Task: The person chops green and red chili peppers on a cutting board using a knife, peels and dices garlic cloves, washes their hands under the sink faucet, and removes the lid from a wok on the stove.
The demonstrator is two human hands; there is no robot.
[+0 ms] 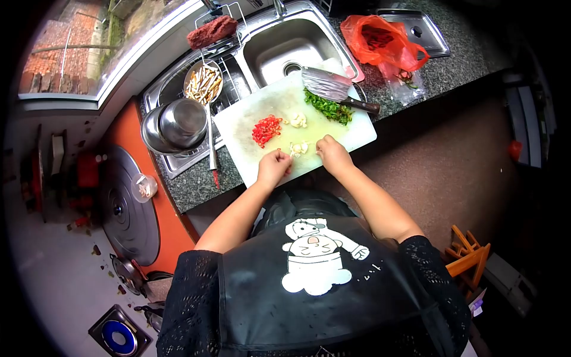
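Note:
On the white cutting board [238, 119] lie chopped red pepper [266, 130], a small pile of pale chopped pieces [298, 121] and chopped greens [328, 107]. A cleaver [327, 85] with a dark handle rests at the board's far right, partly over the greens. More pale pieces, like garlic [299, 148], sit near the front edge between both hands. My left hand [275, 167] is closed at their left, fingertips pinched together. At their right, my right hand [333, 156] is also closed, fingertips down by the board. What either hand holds is too small to make out.
Behind the board is a steel sink [289, 47]. Metal bowls [182, 123] and a strainer of cut strips [203, 83] stand left. A red plastic bag [380, 38] and a steel lid [416, 31] lie back right. A wooden stool [470, 259] stands right.

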